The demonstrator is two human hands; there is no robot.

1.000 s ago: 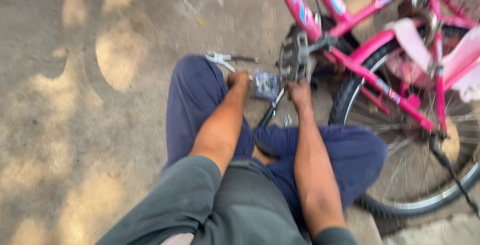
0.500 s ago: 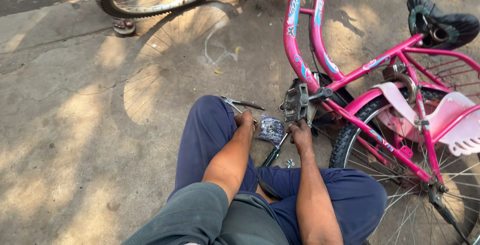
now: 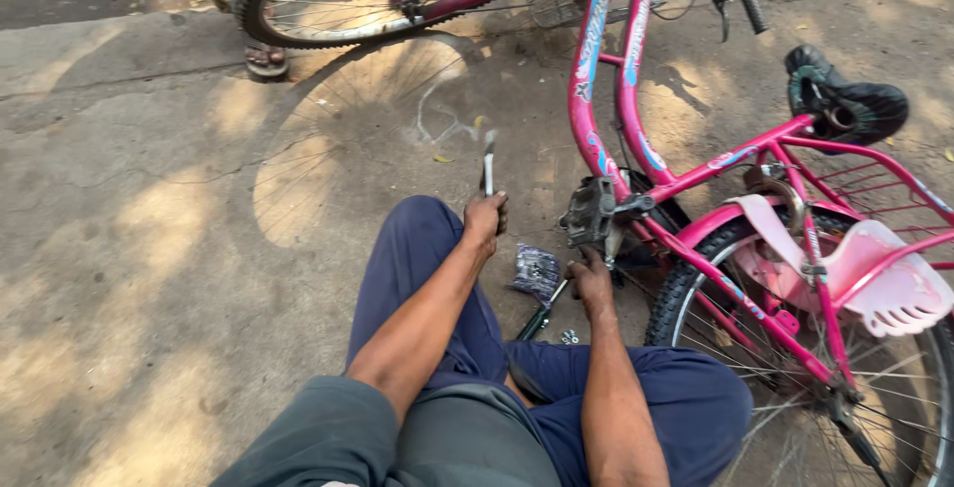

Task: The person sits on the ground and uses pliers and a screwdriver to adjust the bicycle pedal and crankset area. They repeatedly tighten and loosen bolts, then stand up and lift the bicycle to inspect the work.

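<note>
The pink bicycle (image 3: 636, 99) lay tipped beside the seated person, presumably so the pedal (image 3: 590, 211) faced them. Just below that pedal, the right hand (image 3: 593, 283) rested by the crank; its grip could not be told. Left of the pedal, the left hand (image 3: 485, 221) was clenched around a slim metal tool (image 3: 488, 162), long axis upright, tip pointing away.
</note>
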